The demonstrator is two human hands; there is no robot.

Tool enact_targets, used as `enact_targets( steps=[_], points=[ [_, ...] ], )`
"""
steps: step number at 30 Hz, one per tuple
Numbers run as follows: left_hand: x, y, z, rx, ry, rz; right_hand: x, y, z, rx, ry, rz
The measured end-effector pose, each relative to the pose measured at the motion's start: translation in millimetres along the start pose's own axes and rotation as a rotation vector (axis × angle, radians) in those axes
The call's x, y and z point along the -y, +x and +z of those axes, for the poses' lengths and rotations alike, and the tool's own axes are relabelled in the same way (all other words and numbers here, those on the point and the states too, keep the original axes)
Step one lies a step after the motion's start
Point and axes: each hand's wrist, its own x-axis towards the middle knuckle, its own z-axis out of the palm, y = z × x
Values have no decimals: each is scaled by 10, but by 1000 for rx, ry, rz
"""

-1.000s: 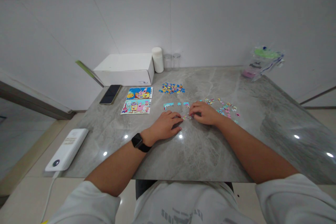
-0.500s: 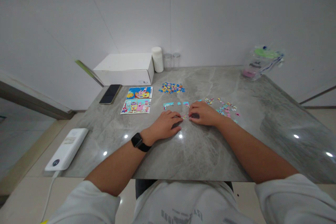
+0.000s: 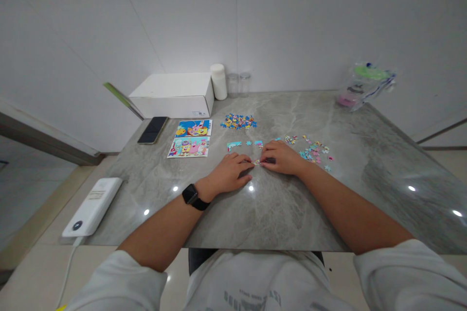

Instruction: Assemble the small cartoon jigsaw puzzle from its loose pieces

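Small puzzle pieces (image 3: 257, 162) lie on the grey table between my two hands. My left hand (image 3: 233, 172), with a black watch at its wrist, rests on the table; its fingers stretch forward, the thumb is apart, and the fingertips touch the pieces' left edge. From the other side my right hand (image 3: 279, 157) pinches a puzzle piece at their right edge, mostly covered by the fingers. Just beyond the hands are a joined strip of light-blue pieces (image 3: 234, 145), a single light-blue piece (image 3: 248, 143) and a small blue and pink piece (image 3: 259, 144).
Loose pastel pieces (image 3: 314, 151) spread to the right. A blue and yellow pile of pieces (image 3: 239, 121) sits farther back. Left are two picture cards (image 3: 188, 147), a phone (image 3: 153, 130) and a power bank (image 3: 93, 206). Behind stand a white box (image 3: 171, 95), a white bottle (image 3: 219, 82) and a plastic bag (image 3: 365, 87).
My right hand has shifted slightly left, bringing its fingertips closer to the pieces by my left hand. My left hand stays in nearly the same place.
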Motion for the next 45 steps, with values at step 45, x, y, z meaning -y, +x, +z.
enact_targets(
  steps=[45],
  points=[
    [10, 16, 33, -51, -19, 21, 73, -326, 5, -14, 43, 107]
  ],
)
